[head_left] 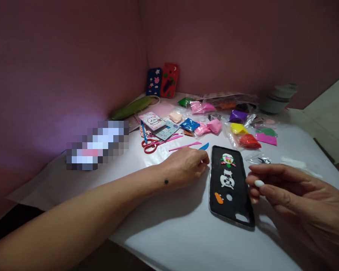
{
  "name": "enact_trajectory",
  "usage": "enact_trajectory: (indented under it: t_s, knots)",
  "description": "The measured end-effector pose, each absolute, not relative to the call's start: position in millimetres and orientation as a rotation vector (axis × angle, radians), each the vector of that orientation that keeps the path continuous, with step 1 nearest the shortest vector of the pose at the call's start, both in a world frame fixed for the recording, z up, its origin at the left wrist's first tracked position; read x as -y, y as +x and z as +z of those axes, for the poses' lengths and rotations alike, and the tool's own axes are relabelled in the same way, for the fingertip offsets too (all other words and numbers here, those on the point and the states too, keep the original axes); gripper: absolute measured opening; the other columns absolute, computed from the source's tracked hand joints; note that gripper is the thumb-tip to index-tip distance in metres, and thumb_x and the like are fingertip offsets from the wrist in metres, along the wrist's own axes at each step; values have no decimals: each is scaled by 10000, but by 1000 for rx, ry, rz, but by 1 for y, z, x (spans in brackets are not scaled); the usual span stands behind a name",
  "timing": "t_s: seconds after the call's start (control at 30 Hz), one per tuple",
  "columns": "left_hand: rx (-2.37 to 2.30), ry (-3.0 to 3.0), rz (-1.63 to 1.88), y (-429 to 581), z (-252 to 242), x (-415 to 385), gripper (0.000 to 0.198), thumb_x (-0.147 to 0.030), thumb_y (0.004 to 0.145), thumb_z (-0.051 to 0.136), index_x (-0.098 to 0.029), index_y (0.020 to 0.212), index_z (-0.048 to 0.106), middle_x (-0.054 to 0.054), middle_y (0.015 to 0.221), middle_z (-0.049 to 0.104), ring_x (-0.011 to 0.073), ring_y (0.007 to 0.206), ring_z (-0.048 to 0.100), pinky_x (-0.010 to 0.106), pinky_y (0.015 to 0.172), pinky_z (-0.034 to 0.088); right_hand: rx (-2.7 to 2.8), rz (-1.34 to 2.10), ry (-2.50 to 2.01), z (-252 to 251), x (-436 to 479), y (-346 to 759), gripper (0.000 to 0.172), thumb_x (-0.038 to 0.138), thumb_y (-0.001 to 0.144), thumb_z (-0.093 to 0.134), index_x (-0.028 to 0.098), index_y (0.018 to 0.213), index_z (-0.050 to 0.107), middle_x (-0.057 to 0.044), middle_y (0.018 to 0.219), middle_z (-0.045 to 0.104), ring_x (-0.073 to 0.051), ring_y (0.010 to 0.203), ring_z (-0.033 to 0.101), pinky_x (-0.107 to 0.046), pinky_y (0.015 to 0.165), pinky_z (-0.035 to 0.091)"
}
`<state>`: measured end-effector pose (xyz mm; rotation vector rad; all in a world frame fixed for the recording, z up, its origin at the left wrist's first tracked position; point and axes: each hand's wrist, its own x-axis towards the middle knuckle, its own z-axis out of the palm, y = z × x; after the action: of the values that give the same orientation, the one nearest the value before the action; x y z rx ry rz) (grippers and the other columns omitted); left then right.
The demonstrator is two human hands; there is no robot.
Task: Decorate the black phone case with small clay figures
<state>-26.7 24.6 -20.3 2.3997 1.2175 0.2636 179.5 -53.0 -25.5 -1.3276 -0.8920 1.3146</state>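
A black phone case (236, 205) lies on the white table between my hands. On it are a white-faced figure with green and red-striped parts (228, 160), a white animal-like face (227, 181), an orange piece (219, 198) and a white round spot (229, 197). My right hand (295, 199) pinches a small white clay ball (259, 183) between thumb and fingers, just right of the case. My left hand (186, 165) rests by the case's left edge, its fingers curled closed; what they hold, if anything, is hidden. Just behind it shows a blue modelling knife (204, 146).
Red-handled scissors (150, 146) and a pink modelling tool (185, 146) lie behind my left hand. Bagged clay, including a red packet (250, 141) and blue packet (190, 125), spreads across the back. Decorated cases, blue (153, 83) and red (169, 81), lean on the wall.
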Motion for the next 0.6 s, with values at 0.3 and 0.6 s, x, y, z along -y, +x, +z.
enact_trajectory:
  t_s: [0.3, 0.6]
  knots:
    - [-1203, 2402, 268, -27, -23, -27, 276, -136, 832, 464, -166, 983, 693, 68, 899, 716, 196, 793, 634, 312, 702, 466, 1010, 1219, -1321, -22, 52, 179, 145, 315, 591, 833, 232, 669, 743, -7, 660, 659, -112, 580, 581, -162, 527, 488]
    - [-1196, 2413, 271, -28, -25, -28, 283, -151, 830, 465, -164, 992, 697, 67, 891, 718, 196, 773, 636, 303, 685, 461, 992, 1133, -1443, -24, 56, 184, 300, 347, 519, 856, 281, 799, 773, -50, 741, 744, -211, 633, 674, -224, 482, 529]
